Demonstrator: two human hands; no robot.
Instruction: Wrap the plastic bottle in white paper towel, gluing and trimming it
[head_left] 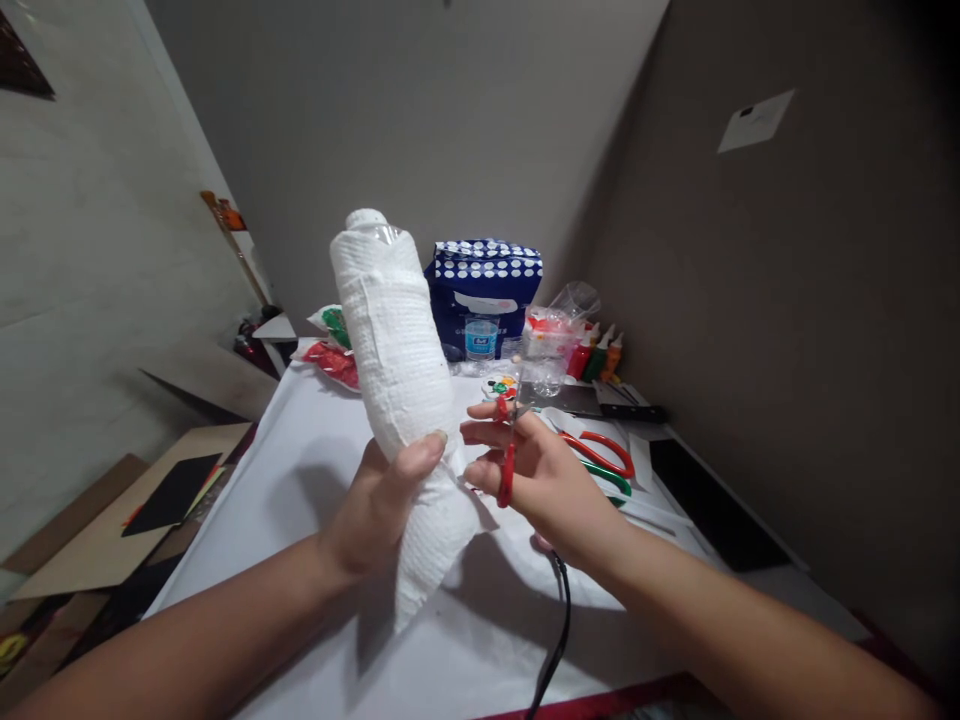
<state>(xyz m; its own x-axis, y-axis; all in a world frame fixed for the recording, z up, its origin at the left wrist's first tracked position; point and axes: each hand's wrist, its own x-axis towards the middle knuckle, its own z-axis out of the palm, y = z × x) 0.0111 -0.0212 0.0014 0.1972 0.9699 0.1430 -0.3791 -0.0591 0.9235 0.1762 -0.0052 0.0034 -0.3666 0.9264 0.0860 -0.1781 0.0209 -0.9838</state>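
A plastic bottle (385, 235) wrapped in white crinkled cloth or paper (397, 350) stands tilted above the table, its capped top pointing up and to the left. My left hand (379, 490) grips the lower part, thumb across the front. Below that thumb the wrap continues as a loose tail ending in a point. Close to the wrap's right side is my right hand (562, 480), with small red-handled scissors (508, 475) hooked on its thumb and fingers. The blades point upward, away from the wrap. The right fingertips are near the wrap's edge; whether they touch it I cannot tell.
On the white-covered table (277, 480) lie orange-handled scissors (619, 455), green-handled scissors (611, 480), a cleaver (562, 398) and a paint palette (499, 388). Behind stand a blue bag (484, 290) and paint bottles (596, 355). A black cable (559, 640) runs along the front.
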